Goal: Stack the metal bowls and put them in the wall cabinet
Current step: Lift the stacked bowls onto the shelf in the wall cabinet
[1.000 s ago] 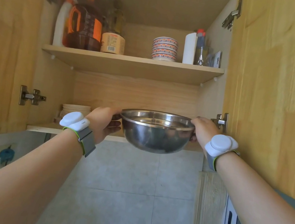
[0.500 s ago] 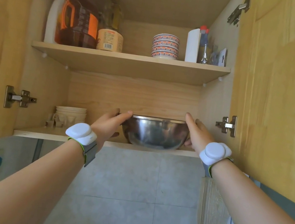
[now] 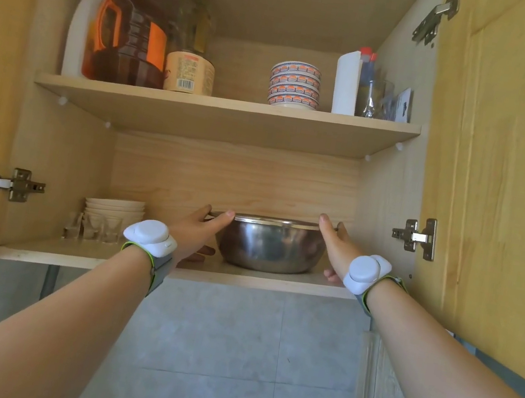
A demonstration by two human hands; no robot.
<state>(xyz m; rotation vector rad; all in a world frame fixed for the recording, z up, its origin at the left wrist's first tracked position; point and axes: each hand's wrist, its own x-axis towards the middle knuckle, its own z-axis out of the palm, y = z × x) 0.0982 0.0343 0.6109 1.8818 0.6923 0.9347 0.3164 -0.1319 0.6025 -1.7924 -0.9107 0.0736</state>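
The stacked metal bowls (image 3: 268,246) rest on the lower shelf (image 3: 88,256) of the open wall cabinet, toward its right half. My left hand (image 3: 198,231) holds the left side, thumb on the rim and fingers under the bowl wall. My right hand (image 3: 336,246) grips the right side, thumb along the rim. Only the outermost bowl's wall and rim show; anything nested inside is hidden.
White plates (image 3: 115,207) and small glasses (image 3: 93,227) stand at the lower shelf's left. The upper shelf (image 3: 227,113) carries an oil jug (image 3: 127,40), a jar (image 3: 189,73), patterned bowls (image 3: 295,84) and a paper roll (image 3: 346,82). Both cabinet doors (image 3: 502,169) hang open.
The bowls went from being held in front of the shelf edge to sitting deeper on the lower shelf. Both hands followed, still on the sides.
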